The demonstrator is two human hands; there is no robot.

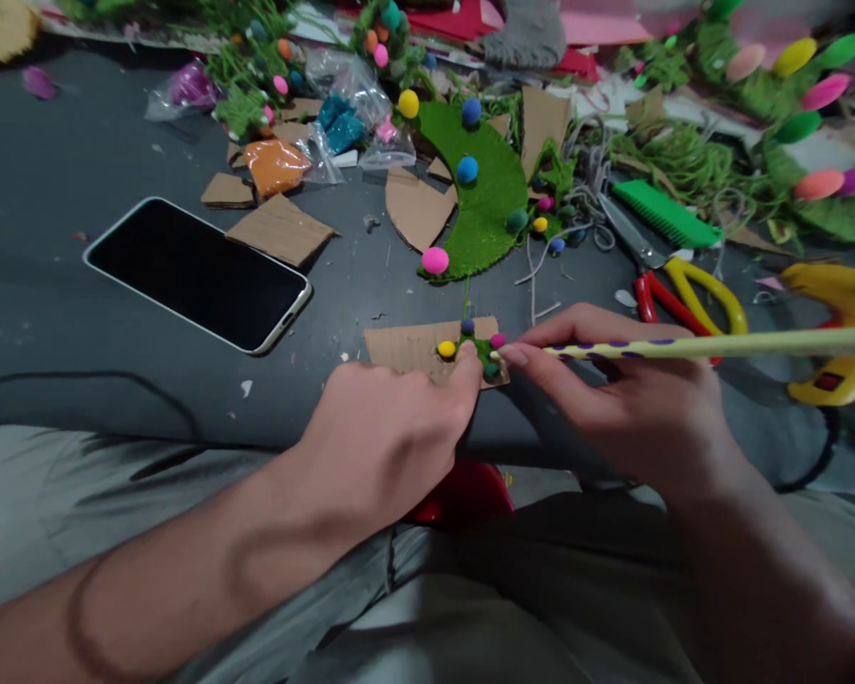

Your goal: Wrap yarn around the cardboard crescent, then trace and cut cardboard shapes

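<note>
With its index finger, my left hand (399, 418) presses a small green star (479, 348) with coloured pom-poms onto a strip of corrugated cardboard (399, 344). Its other fingers are curled in. A pale yellow-green pencil with purple spots (776, 344) is pinched in my right hand (613, 399), its tip at the star's right edge. A green crescent (488, 176) with pom-poms along it lies just beyond, and a green strand runs from it toward the star.
A phone (199, 271) lies at left, partly under a cardboard piece (281, 230). Scissors (666, 271), a green comb (666, 214) and a yellow glue gun (837, 323) are at right. Cardboard scraps, pom-pom bags (276, 167) and green yarn (684, 161) crowd the back.
</note>
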